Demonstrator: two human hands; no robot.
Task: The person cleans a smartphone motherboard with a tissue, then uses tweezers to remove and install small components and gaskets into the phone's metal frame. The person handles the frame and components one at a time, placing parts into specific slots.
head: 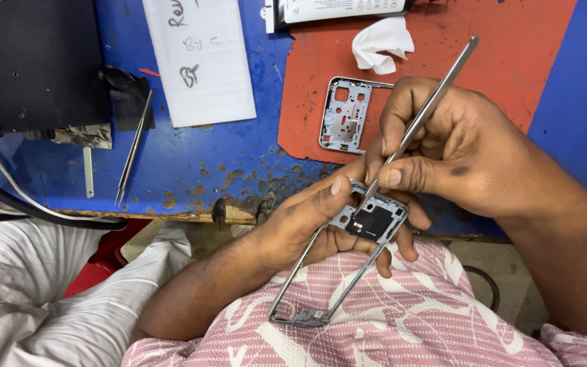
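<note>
Left hand (307, 221): forearm comes up from lower left, palm cupped under the phone frame (338, 261), thumb pressed on the frame's upper edge, fingers curled beneath and showing past its right side. Closed grip on the frame.

Right hand (453, 146): wrist enters from the right, hand arched above the left one, thumb and forefinger pinched tight on the tweezers (419, 115). The tweezers run diagonally, back end up and to the right of the knuckles, tips down at the frame's top corner, just beside the left thumb. Whether the tips touch the frame, can't tell.

Frame: thin metal rectangle, mostly open, tilted, lower end hanging over the pink patterned shirt (402, 326). Upper end carries a dark square plate inside a grey perforated section.

Materials around:
- Tweezers: long, slim, brushed steel.
- Second frame part (343, 115): silver stamped metal with cutouts, flat on the red mat (497, 61), just left of the right hand.
- Red mat: scuffed, dirty, edges ragged.
- White tissue (380, 44): crumpled, above the right hand.
- Blue bench (239, 163): paint chipped along the near edge, above the left hand.
- Spare tweezers (132, 146): lying on the bench, well left of both hands.
- White paper sheet (202, 64): handwritten, up left.
- Black box (32, 64): matte, far left, cables (35, 207) below it.
</note>
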